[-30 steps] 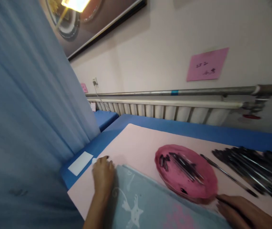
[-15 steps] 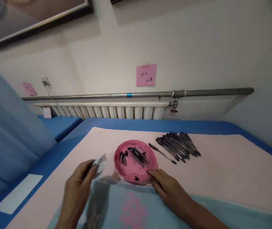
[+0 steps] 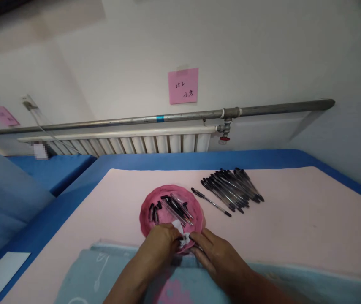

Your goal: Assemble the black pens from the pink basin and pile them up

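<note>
A pink scalloped dish (image 3: 144, 216) lies on the pale pink sheet, holding black pen caps (image 3: 151, 212) and clear and black pen parts (image 3: 177, 207). Over its near side, my left hand (image 3: 159, 245) is closed on a crumpled white tissue (image 3: 177, 226) pressed against the inside of the dish. My right hand (image 3: 220, 258) grips the near right rim, fingers close to the tissue. Part of the near rim is hidden by both hands. A single capped pen (image 3: 211, 202) rests just right of the dish, beside a row of black pens (image 3: 227, 191).
The pink sheet (image 3: 288, 228) covers a blue padded bed (image 3: 250, 157). Light blue patterned cloth (image 3: 91, 270) lies at the near edge. A white card (image 3: 4, 270) is at the lower left. Behind are a radiator (image 3: 139, 145), a pipe (image 3: 120, 122) and a pink note (image 3: 183, 86).
My left hand has moved right with the tissue, from beside the dish to its near inside. My right hand stays at the rim. The view has tilted and shifted slightly.
</note>
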`<state>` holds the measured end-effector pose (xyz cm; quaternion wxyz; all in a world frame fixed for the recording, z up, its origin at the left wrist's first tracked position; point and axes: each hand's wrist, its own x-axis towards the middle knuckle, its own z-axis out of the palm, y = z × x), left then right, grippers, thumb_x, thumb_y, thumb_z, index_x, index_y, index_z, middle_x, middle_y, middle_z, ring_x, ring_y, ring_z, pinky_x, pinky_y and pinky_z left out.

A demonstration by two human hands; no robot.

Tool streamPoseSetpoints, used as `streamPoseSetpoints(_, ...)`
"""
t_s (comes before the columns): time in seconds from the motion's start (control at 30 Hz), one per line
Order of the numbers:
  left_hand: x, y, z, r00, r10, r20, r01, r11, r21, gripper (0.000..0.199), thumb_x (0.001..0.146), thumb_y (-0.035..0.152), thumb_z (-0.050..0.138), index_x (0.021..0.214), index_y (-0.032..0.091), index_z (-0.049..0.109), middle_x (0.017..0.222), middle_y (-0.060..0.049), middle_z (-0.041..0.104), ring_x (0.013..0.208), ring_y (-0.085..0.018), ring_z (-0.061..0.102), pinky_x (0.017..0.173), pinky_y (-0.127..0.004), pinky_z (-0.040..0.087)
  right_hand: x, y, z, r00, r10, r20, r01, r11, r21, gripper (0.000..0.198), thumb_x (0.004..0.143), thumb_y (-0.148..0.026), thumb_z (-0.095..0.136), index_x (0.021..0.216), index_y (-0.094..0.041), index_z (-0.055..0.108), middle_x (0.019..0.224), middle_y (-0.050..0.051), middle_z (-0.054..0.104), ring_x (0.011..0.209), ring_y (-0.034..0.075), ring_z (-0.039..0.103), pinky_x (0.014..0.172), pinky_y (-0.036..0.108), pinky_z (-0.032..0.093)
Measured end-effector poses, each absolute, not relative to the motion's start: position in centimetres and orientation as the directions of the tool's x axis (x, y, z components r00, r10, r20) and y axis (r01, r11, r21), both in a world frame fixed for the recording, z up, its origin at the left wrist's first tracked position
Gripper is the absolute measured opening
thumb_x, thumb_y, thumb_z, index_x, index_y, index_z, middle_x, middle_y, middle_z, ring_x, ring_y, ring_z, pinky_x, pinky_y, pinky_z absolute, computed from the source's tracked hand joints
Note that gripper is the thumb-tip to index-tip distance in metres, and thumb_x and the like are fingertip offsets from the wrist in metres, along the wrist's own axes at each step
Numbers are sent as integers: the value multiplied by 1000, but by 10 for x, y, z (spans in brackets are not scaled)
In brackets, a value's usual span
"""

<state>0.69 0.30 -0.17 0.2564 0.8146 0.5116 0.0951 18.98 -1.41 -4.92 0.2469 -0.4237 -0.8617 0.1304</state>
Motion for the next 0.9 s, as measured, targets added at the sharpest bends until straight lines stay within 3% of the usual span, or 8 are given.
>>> streamPoseSetpoints(0.13,2,-11,14,543,827,-145,750,-401,526,33,90,32,38,89,18,68,87,-9,69,82,-22,61,76,-34,43,190,-16,-50,-515,779,357,665,626,-406,15,88,-19,49,100,-19,59,85,6,64,70,16,63,63,25,51)
streamPoseSetpoints(0.2,-2,-18,17,562,810,-167,755,-420,503,32,83,39,52,102,17,66,99,-11,68,92,-27,60,83,-38,42,189,-17,-49,-516,769,377,651,638,-410,15,91,-20,46,99,-19,59,85,5,63,72,15,63,64,24,50)
streamPoseSetpoints(0.27,-4,-21,13,563,807,-178,766,-429,479,36,78,35,60,110,17,63,109,-13,66,100,-29,58,89,-41,40,188,-17,-47,-513,768,384,649,639,-413,16,92,-20,44,98,-19,59,85,6,63,73,15,62,65,24,50)
streamPoseSetpoints(0.37,-6,-19,4,562,811,-165,766,-434,474,25,88,29,48,99,17,65,100,-10,69,92,-25,60,84,-36,41,188,-17,-45,-521,761,387,648,648,-401,15,92,-20,44,95,-19,59,86,5,63,74,15,62,66,24,49)
streamPoseSetpoints(0.53,-6,-15,-2,583,804,-116,747,-474,466,32,92,36,40,86,17,65,85,-7,69,79,-21,59,75,-33,39,187,-18,-40,-557,749,358,649,662,-376,16,92,-18,43,89,-20,59,88,5,64,78,16,62,67,25,49)
streamPoseSetpoints(0.77,-16,-16,-1,605,794,-69,681,-470,561,24,89,30,48,77,17,63,79,-5,66,74,-18,56,69,-30,36,184,-22,-26,-524,839,145,716,526,-459,10,87,-18,51,92,-21,59,82,2,63,70,14,60,61,23,46)
streamPoseSetpoints(0.9,-19,-15,-7,572,819,-56,643,-405,650,15,84,25,56,72,17,61,73,-3,63,72,-16,54,67,-28,36,185,-24,-27,-521,837,167,713,534,-454,13,88,-19,51,98,-21,58,82,2,62,69,14,60,59,23,44)
